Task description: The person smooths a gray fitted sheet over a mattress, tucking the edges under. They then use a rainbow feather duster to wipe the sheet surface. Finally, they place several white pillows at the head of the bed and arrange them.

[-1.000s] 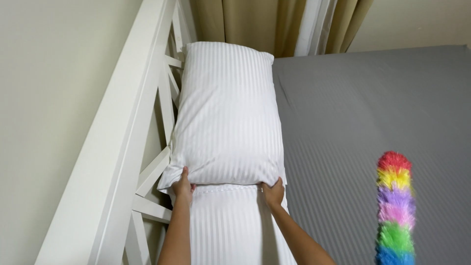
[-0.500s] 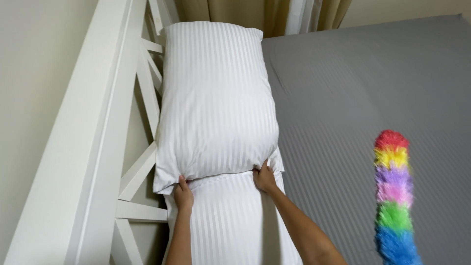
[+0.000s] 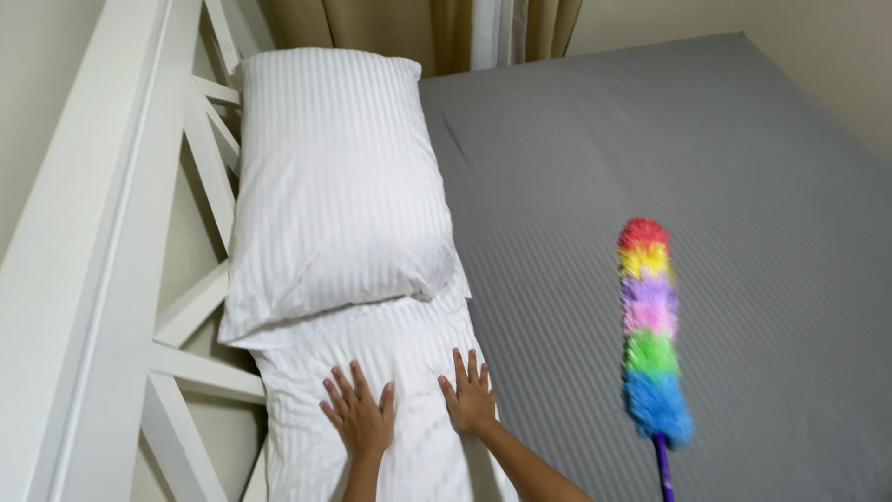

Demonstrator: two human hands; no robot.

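Two white striped pillows lie along the white headboard [image 3: 102, 279]. The far pillow [image 3: 339, 177] overlaps the top edge of the near pillow [image 3: 372, 353]. My left hand [image 3: 358, 414] rests flat on the near pillow, fingers spread. My right hand [image 3: 469, 395] lies flat beside it on the same pillow, fingers apart too. Neither hand holds anything.
A grey sheet [image 3: 706, 167] covers the bed to the right. A rainbow-coloured feather duster [image 3: 650, 335] with a purple handle lies on it. Beige curtains [image 3: 427, 23] hang beyond the bed's far end. A cream wall [image 3: 37, 74] runs behind the headboard.
Both hands have let go of the far pillow's near edge and moved down onto the near pillow, now lying flat. The view has shifted, showing more of the bed.
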